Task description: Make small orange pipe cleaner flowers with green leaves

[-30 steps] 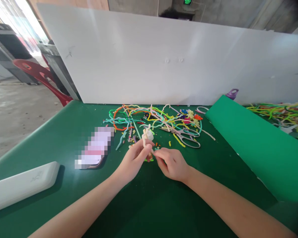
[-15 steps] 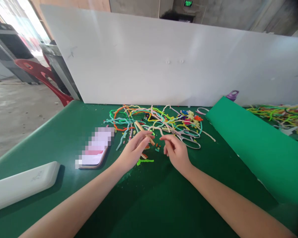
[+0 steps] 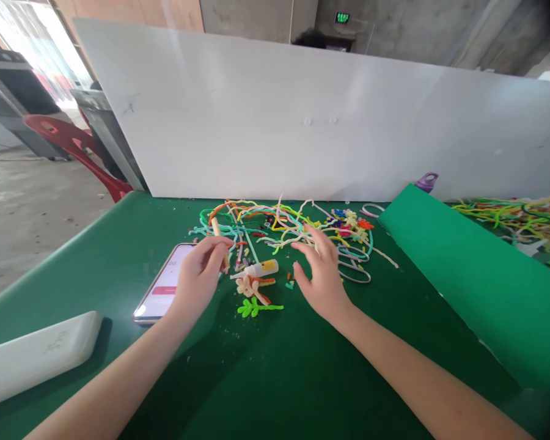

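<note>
My left hand (image 3: 199,272) is closed around a pale wooden-looking stick (image 3: 216,227), which pokes up past the fingers beside the phone (image 3: 158,293). My right hand (image 3: 323,278) has its fingers apart, palm down, at the near edge of a tangle of coloured pipe cleaners (image 3: 256,208); whether the fingertips touch any strand is unclear. Between the hands lies a small glue bottle (image 3: 263,268) with a yellow label and a pointed nozzle. Just nearer are a peach and orange pipe-cleaner flower (image 3: 246,287) and a bright green leafy sprig (image 3: 251,307).
Small cut bits (image 3: 290,285) dot the green table (image 3: 275,379). Grey loops (image 3: 360,275) and small coloured flowers (image 3: 348,220) lie right of the tangle. A white oblong case (image 3: 41,354) sits at left, a green board (image 3: 458,269) at right. A white panel (image 3: 256,122) stands behind.
My left hand has moved left and nearer with the stick, uncovering the glue bottle and flower. My right hand's curled fingers have spread and stretched toward the pipe cleaners.
</note>
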Tool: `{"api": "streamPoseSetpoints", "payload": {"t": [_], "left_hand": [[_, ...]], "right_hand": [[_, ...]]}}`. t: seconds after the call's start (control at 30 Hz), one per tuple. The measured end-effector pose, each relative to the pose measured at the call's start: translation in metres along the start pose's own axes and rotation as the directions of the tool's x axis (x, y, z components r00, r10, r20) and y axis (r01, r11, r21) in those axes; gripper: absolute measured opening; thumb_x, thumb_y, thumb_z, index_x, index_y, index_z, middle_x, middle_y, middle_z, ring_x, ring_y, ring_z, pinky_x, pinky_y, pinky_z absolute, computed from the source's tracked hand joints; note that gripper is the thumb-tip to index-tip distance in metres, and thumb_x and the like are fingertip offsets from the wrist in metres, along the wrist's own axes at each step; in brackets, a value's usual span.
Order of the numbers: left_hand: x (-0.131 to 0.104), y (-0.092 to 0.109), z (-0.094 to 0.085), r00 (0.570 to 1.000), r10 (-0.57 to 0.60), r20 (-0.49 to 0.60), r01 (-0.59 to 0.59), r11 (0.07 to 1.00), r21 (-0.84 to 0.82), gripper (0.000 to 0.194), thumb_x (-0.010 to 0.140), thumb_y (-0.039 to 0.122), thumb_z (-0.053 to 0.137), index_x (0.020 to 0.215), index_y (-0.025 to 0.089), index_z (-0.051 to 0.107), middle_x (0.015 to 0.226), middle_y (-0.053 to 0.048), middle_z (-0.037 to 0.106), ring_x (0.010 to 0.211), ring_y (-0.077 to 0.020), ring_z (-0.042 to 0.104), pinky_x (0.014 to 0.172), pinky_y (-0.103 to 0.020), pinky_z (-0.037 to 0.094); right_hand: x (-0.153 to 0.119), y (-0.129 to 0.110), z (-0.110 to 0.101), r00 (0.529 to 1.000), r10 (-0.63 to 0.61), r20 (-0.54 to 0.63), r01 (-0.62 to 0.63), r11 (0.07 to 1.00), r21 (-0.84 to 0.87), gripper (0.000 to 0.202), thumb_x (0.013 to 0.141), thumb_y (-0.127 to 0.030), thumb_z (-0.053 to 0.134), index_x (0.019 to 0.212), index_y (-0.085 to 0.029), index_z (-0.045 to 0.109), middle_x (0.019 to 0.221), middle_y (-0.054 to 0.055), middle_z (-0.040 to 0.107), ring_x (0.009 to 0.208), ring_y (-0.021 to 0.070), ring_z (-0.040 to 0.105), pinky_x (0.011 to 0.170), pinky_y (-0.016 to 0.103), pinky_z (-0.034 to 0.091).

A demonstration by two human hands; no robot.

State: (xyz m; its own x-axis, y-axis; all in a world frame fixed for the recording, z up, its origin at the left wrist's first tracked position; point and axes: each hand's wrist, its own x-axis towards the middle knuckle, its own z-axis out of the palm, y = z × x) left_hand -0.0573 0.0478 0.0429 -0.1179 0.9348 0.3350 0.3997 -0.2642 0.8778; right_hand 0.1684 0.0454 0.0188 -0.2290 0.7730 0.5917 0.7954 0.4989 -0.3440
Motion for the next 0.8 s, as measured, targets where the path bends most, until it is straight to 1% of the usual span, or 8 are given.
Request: {"api": "streamPoseSetpoints", "payload": {"t": [0.07,0.13,0.3,0.37,0.43,0.53,0.6,0.8], "left_hand": [[0.003,-0.007,-0.008,0.999,-0.038,-0.015,0.039,0.994,0.099,0.018,0.086,0.027,0.043,0.088,0.021,0.060,0.055,0.005,0.045,0.049,-0.0111,0.041,0.047,-0.022,0.031],[0.005,-0.014,-0.014,0.998,-0.057,0.014,0.053,0.978,0.203,0.020,0.085,0.028,0.043,0.089,0.020,0.062,0.056,0.004,0.048,0.051,-0.0123,0.044,0.048,-0.022,0.032],[0.006,-0.029,-0.019,0.996,-0.061,0.067,0.027,0.904,0.426,0.024,0.083,0.030,0.044,0.093,0.022,0.064,0.056,0.004,0.052,0.048,-0.0127,0.044,0.050,-0.023,0.032],[0.005,-0.030,-0.020,0.996,-0.060,0.070,0.022,0.892,0.452,0.026,0.084,0.030,0.042,0.096,0.023,0.064,0.056,0.004,0.053,0.048,-0.0126,0.044,0.050,-0.023,0.032],[0.004,-0.030,-0.020,0.995,-0.060,0.077,0.017,0.884,0.467,0.026,0.084,0.030,0.041,0.098,0.024,0.062,0.056,0.004,0.053,0.047,-0.0128,0.044,0.050,-0.023,0.032],[0.002,-0.030,-0.017,0.993,-0.049,0.103,-0.006,0.880,0.476,0.027,0.085,0.030,0.041,0.106,0.025,0.057,0.057,0.005,0.052,0.049,-0.0133,0.046,0.051,-0.023,0.032],[0.002,-0.031,-0.013,0.990,-0.039,0.135,-0.031,0.876,0.481,0.031,0.085,0.030,0.040,0.114,0.025,0.049,0.059,0.005,0.052,0.050,-0.0139,0.048,0.052,-0.023,0.033],[-0.004,-0.037,-0.003,0.964,-0.038,0.262,-0.121,0.816,0.565,0.045,0.085,0.030,0.040,0.128,0.021,0.034,0.060,0.005,0.052,0.053,-0.0161,0.053,0.052,-0.024,0.033]], "right_hand": [[0.010,-0.008,0.004,0.975,-0.149,0.165,0.139,0.988,0.066,0.035,0.085,-0.010,0.042,0.117,-0.022,0.052,0.130,0.006,0.050,0.125,0.0215,0.041,0.106,0.043,0.033],[0.018,-0.014,0.012,0.925,-0.248,0.288,0.225,0.968,0.110,0.036,0.085,-0.007,0.041,0.116,-0.019,0.054,0.123,0.006,0.057,0.117,0.0197,0.049,0.102,0.038,0.038],[0.031,-0.019,0.036,0.854,-0.303,0.423,0.295,0.952,0.086,0.041,0.083,-0.005,0.045,0.122,-0.016,0.049,0.111,0.010,0.062,0.106,0.0235,0.054,0.093,0.041,0.042],[0.034,-0.019,0.040,0.860,-0.282,0.426,0.266,0.959,0.097,0.041,0.083,-0.005,0.046,0.121,-0.018,0.050,0.107,0.008,0.064,0.103,0.0238,0.056,0.092,0.042,0.041],[0.035,-0.017,0.040,0.902,-0.220,0.372,0.176,0.973,0.147,0.042,0.082,-0.006,0.047,0.122,-0.021,0.048,0.115,0.008,0.060,0.109,0.0239,0.053,0.093,0.042,0.040],[0.037,-0.010,0.043,0.963,-0.006,0.271,-0.069,0.961,0.268,0.049,0.082,-0.012,0.051,0.127,-0.024,0.039,0.124,0.007,0.054,0.110,0.0219,0.054,0.089,0.037,0.045],[0.038,-0.004,0.047,0.958,0.121,0.259,-0.203,0.927,0.315,0.051,0.080,-0.017,0.055,0.127,-0.024,0.038,0.119,0.007,0.057,0.104,0.0216,0.057,0.085,0.036,0.048],[0.033,0.006,0.058,0.952,0.127,0.278,-0.200,0.947,0.252,0.042,0.080,-0.020,0.054,0.121,-0.021,0.042,0.117,0.010,0.056,0.101,0.0250,0.059,0.082,0.040,0.050]]}}
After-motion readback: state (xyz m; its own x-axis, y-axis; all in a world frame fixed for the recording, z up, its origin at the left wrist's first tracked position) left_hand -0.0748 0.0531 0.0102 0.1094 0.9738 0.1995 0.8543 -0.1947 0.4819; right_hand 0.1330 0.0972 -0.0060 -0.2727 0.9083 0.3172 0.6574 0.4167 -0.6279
